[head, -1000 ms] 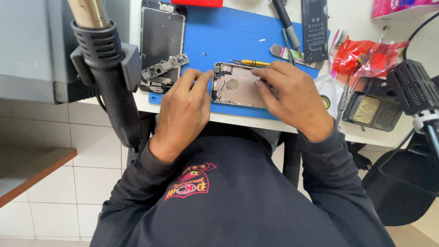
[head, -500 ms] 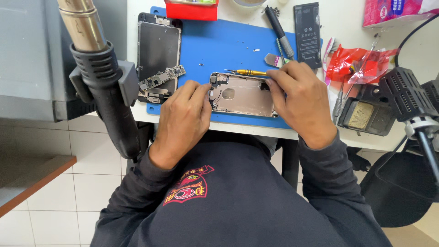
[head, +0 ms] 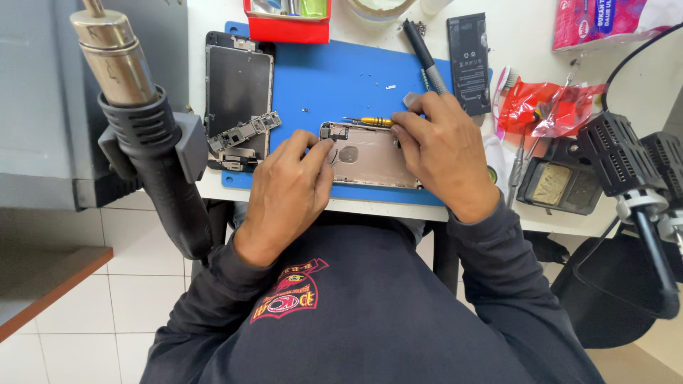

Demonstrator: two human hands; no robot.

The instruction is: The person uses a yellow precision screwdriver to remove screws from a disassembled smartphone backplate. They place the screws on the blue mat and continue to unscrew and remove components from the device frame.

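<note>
A repair bench is being viewed from above, with a blue work mat (head: pixel 313 78) as the landmark. Left of the mat, a hot-air gun (head: pixel 135 135) is standing in its holder. On the mat's left edge, a detached phone screen (head: pixel 238 89) is lying under a small circuit board (head: pixel 245 133). At the mat's front centre, an opened rose-gold phone housing (head: pixel 370 160) is lying flat. Its left end is being pinned by the left hand (head: pixel 288 192), fingers curled and pressing down. Its right end is being steadied by the right hand (head: pixel 445 153), whose fingertips are pinching a yellow-handled screwdriver (head: pixel 373 121) at the housing's far edge. The housing is judged light, rigid and slippery, with delicate internals, so it is best gripped by its side rails. At the mat's right edge, a black phone battery (head: pixel 469 64) is lying.
</note>
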